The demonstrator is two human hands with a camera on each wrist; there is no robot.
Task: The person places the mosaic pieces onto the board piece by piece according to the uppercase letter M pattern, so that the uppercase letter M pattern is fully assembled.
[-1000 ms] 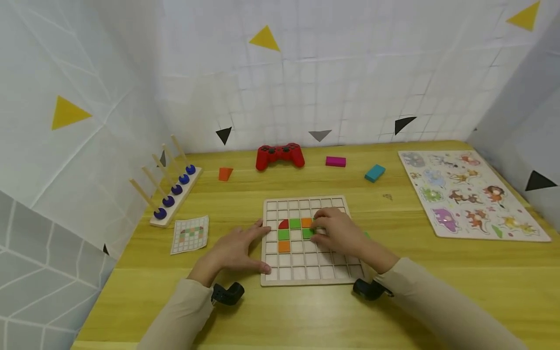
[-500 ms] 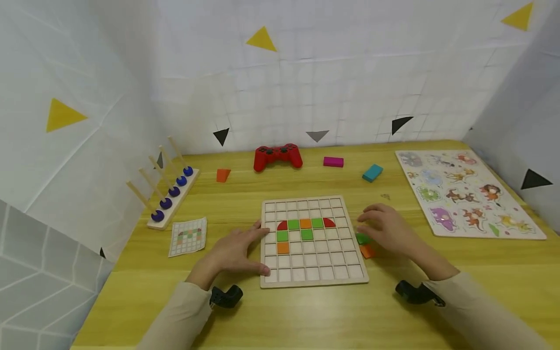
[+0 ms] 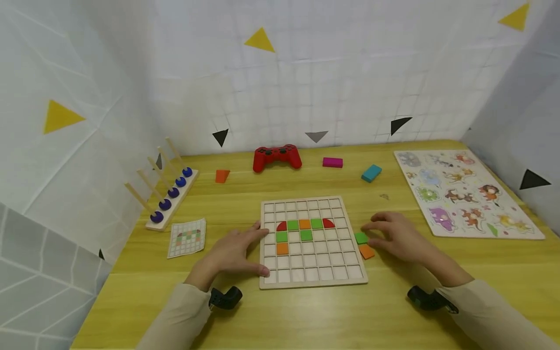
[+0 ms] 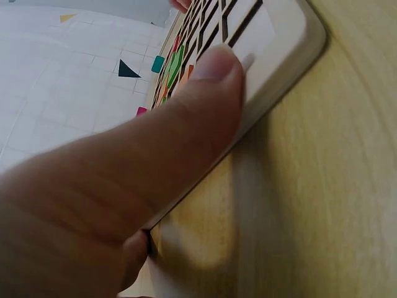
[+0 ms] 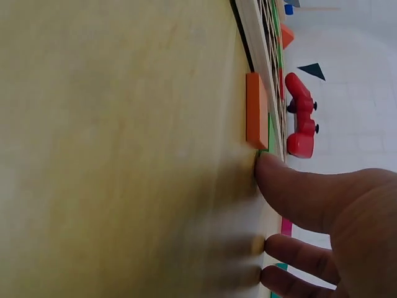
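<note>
A wooden grid board (image 3: pixel 311 275) lies flat on the table. Red, green and orange tiles sit in its upper and left cells, among them a red quarter-round tile (image 3: pixel 328 223). My left hand (image 3: pixel 232 251) rests along the board's left edge, thumb and fingertips touching the rim; the left wrist view shows the thumb (image 4: pixel 214 77) on the lower corner. To the right of the board, my right hand (image 3: pixel 398 239) holds nothing, thumb and fingers apart. Its thumb is beside a loose green tile (image 3: pixel 360 237). A loose orange tile (image 3: pixel 366 251) lies just in front of that one.
A printed pattern card (image 3: pixel 186 238) and a peg stand with blue beads (image 3: pixel 165 204) are on the left. Behind the board lie an orange block (image 3: pixel 222 176), a red game controller (image 3: pixel 277 157), a magenta block (image 3: pixel 332 162) and a teal block (image 3: pixel 371 173). An animal puzzle (image 3: pixel 465 189) lies far right.
My right hand has left the board's upper right cells and moved right to the loose tiles, uncovering the red quarter-round and several other tiles. My left hand has stayed on the rim.
</note>
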